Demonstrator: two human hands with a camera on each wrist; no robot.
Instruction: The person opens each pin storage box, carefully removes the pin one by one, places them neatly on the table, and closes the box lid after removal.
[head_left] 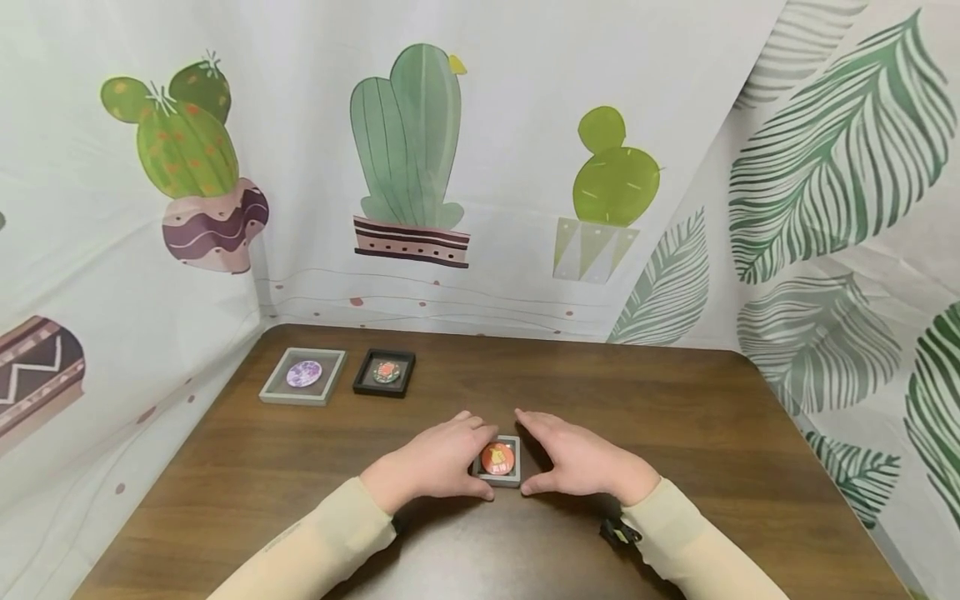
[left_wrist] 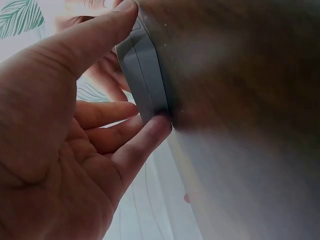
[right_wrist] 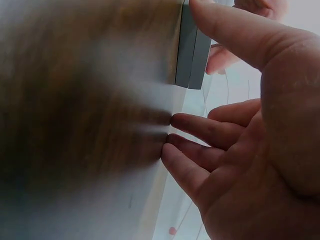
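pale sleeves point(head_left: 330, 527) reach over the wooden table point(head_left: 645, 392), about midway between its left and right edges, to a small gray frame point(head_left: 501, 482) holding an orange badge point(head_left: 498, 457). the left hand point(head_left: 444, 460) grasps that frame at its left side, thumb and fingers bracketing it. the right hand point(head_left: 585, 458) has its fingers extended and released, thumb beside the frame's near right corner. toward the table's far left corner lie a light gray frame point(head_left: 293, 401) and a black frame point(head_left: 381, 392).

Brown wood-grain table point(head_left: 637, 392). Near far left corner: gray frame point(head_left: 294, 400), purple disc point(head_left: 303, 374) inside; just right, smaller black frame point(head_left: 381, 392), patterned disc point(head_left: 386, 372) inside. Behind: white cloth point(head_left: 517, 125), printed cacti point(head_left: 411, 150), leaves point(head_left: 832, 150).
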